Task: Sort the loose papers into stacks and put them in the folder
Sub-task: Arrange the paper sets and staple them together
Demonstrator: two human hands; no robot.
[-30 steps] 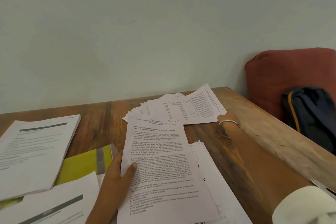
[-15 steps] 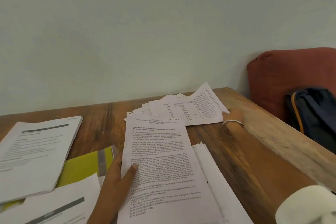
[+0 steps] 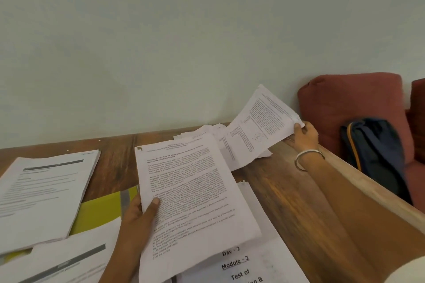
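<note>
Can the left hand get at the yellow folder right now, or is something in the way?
Probably not at once. The left hand grips a printed sheet, so it is occupied, and the yellow folder beside it lies partly under a paper stack. Only its middle strip is bare.

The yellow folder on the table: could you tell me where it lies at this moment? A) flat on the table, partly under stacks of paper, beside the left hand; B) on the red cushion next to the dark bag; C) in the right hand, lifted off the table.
A: the yellow folder lies flat on the table, its edges covered by paper stacks, just beside the left hand.
</note>
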